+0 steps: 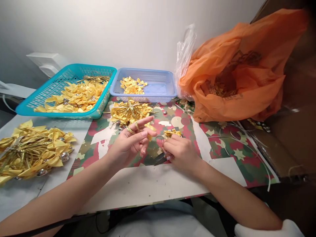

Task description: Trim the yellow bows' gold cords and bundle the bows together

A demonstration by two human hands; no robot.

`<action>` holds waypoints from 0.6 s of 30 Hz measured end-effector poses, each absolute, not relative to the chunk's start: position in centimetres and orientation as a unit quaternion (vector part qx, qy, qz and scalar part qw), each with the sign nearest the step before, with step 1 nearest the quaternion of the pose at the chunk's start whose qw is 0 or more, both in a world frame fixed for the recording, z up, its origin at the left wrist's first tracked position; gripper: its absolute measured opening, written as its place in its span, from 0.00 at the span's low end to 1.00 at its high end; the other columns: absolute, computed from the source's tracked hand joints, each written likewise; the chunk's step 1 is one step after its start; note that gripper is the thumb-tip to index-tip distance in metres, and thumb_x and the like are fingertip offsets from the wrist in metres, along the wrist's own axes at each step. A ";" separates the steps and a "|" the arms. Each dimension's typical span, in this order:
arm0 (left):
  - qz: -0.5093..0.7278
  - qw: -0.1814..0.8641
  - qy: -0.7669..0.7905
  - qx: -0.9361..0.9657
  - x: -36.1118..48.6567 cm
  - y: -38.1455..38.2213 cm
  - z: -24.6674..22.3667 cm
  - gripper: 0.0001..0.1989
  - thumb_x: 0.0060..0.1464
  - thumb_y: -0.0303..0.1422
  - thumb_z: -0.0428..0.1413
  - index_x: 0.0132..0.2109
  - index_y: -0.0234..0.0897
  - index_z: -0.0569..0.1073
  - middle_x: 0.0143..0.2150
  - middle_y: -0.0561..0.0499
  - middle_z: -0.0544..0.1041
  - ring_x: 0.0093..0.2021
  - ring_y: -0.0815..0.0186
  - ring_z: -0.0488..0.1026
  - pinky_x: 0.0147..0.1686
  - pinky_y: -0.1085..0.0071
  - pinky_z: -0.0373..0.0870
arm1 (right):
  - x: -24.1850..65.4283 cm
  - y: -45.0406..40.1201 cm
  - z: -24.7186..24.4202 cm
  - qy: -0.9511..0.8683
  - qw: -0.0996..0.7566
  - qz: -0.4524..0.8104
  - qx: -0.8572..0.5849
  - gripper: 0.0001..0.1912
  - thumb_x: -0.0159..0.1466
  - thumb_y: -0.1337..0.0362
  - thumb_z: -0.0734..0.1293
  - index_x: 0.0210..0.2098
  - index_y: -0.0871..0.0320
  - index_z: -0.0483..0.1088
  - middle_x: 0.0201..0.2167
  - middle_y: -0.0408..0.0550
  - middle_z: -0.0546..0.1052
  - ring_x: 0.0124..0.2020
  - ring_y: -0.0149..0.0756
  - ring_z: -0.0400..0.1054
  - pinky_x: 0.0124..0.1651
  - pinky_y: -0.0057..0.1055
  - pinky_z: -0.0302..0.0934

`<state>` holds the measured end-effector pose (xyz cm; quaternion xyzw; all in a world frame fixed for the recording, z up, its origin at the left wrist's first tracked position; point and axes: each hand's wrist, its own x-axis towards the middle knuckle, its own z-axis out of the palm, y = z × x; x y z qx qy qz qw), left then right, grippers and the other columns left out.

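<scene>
Thin gold cord (pixel 130 129) is looped round the fingers of my left hand (pixel 129 141). The index finger points right, and the others are loosely bent and apart. To its right, my right hand (pixel 181 153) is closed low over the table, its fingertips bent under so that their grip is hidden. A yellow ribbon bow (pixel 172 132) with a small silver bell shows just beyond its knuckles. A dark pointed blade (pixel 159 159) lies at its fingertips. Behind my left hand lies a tied bundle of yellow bows (pixel 130 110) with gold cords.
A teal basket (pixel 59 114) holds many yellow bows, and a blue basket (pixel 145 98) holds several. Another large bundle of bows (pixel 34 148) lies at left. An orange plastic bag (pixel 237 108) stands at right. White strips (pixel 259 151) trail over the patterned paper (pixel 224 141).
</scene>
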<state>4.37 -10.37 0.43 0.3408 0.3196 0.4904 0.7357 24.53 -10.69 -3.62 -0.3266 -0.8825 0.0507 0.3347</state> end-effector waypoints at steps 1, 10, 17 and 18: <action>0.494 0.726 0.336 0.341 4.4 -10.6 -0.2 0.18 0.48 0.31 0.66 0.49 0.45 0.80 0.30 0.55 0.80 0.15 0.77 0.67 0.14 0.81 0.66 | 24.6 -10.7 -3.3 -0.866 0.369 0.082 -0.327 0.15 0.64 0.74 0.62 0.22 0.56 0.61 0.20 0.42 0.74 0.24 0.31 0.61 0.27 0.30 0.52; 0.444 0.707 0.375 0.402 5.4 -12.8 -3.2 0.20 0.55 0.38 0.63 0.54 0.41 0.73 0.33 0.53 0.79 0.18 0.75 0.69 0.18 0.77 0.65 | 24.6 -11.3 -1.0 -0.533 0.560 0.523 -0.358 0.26 0.59 0.62 0.73 0.19 0.54 0.50 0.28 0.44 0.80 0.22 0.29 0.66 0.22 0.28 0.59; 0.449 0.717 0.349 0.403 5.6 -12.9 -3.0 0.15 0.51 0.37 0.66 0.44 0.37 0.77 0.26 0.54 0.76 0.18 0.74 0.68 0.20 0.76 0.66 | 24.1 -11.3 -1.3 -0.430 0.501 0.672 -0.337 0.28 0.53 0.57 0.77 0.20 0.55 0.52 0.25 0.41 0.79 0.25 0.29 0.69 0.31 0.30 0.66; 0.448 0.721 0.345 0.400 5.5 -12.9 -3.0 0.13 0.51 0.37 0.65 0.43 0.36 0.78 0.24 0.55 0.75 0.18 0.73 0.68 0.19 0.76 0.66 | 24.0 -11.3 -1.3 -0.424 0.494 0.680 -0.339 0.28 0.53 0.57 0.77 0.20 0.55 0.51 0.25 0.41 0.79 0.24 0.29 0.68 0.31 0.30 0.66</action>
